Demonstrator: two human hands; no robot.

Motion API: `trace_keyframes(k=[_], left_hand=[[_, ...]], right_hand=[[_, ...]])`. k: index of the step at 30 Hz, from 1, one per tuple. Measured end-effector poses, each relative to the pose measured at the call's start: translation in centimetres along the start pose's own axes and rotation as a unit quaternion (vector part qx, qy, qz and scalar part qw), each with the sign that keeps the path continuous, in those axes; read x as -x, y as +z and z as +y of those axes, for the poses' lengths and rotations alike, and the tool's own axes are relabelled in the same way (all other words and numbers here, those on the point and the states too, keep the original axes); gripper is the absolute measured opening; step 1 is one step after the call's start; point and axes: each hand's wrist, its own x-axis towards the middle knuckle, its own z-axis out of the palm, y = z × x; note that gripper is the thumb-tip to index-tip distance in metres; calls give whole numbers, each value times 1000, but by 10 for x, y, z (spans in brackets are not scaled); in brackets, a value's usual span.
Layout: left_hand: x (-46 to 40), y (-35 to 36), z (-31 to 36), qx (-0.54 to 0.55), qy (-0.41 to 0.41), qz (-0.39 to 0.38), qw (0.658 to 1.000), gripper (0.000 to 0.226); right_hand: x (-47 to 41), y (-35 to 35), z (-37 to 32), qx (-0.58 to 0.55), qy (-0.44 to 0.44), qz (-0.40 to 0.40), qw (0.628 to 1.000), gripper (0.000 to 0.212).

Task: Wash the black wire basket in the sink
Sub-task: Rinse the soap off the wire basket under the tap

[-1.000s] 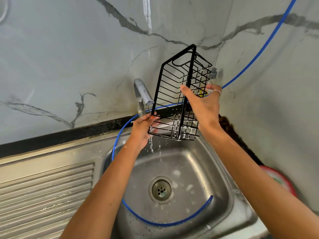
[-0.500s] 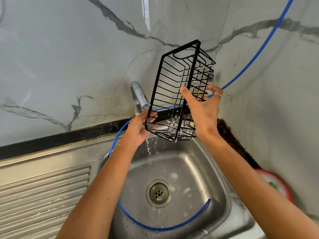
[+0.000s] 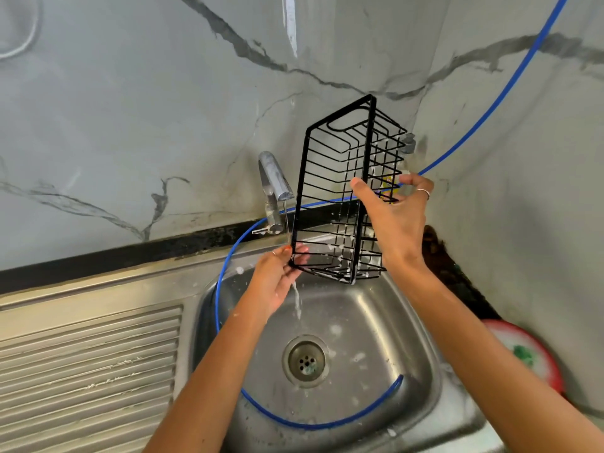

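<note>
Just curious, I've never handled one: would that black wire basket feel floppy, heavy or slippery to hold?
Probably stiff: the black wire basket keeps its boxy shape though gripped only at two spots. Likely light, since it is mostly open gaps and the right hand holds it by thumb and fingertips. Possibly slippery: white suds cling to its lower wires near the left hand.

One head-worn camera looks forward and down, close above the sink (image 3: pixel 421 348) corner.

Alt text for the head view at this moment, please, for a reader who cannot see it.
Two bare hands hold a soapy black wire basket on end over a steel sink: the left hand grips its lower corner under the tap's thin stream, the right hand its side. A blue hose loops through the basin.
</note>
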Motion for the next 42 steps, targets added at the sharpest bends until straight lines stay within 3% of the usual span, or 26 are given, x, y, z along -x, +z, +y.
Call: trace_keyframes(k=[16, 20, 25, 29, 33, 37, 42], left_hand=[[1, 11, 31, 75, 3, 11, 997, 29], [-4, 13, 26, 109, 9, 28, 994, 26], [-2, 29, 8, 140, -44, 24, 989, 27], [-3, 45, 4, 126, -37, 38, 991, 25], [0, 52, 8, 128, -16, 24, 991, 20], [-12, 41, 10, 125, 4, 40, 991, 25], [-28, 18, 13, 26, 33, 56, 998, 31]], right_hand=[[-7, 12, -13, -29, 18, -6, 999, 69], [-3, 11, -8, -42, -8, 27, 999, 61], [9, 20, 2, -109, -27, 51, 992, 69], [22, 19, 14, -66, -82, 35, 994, 77], [31, 11, 20, -49, -126, -34, 990, 78], [35, -6, 14, -75, -124, -57, 988, 70], [12, -36, -31, -36, -169, -31, 984, 44]])
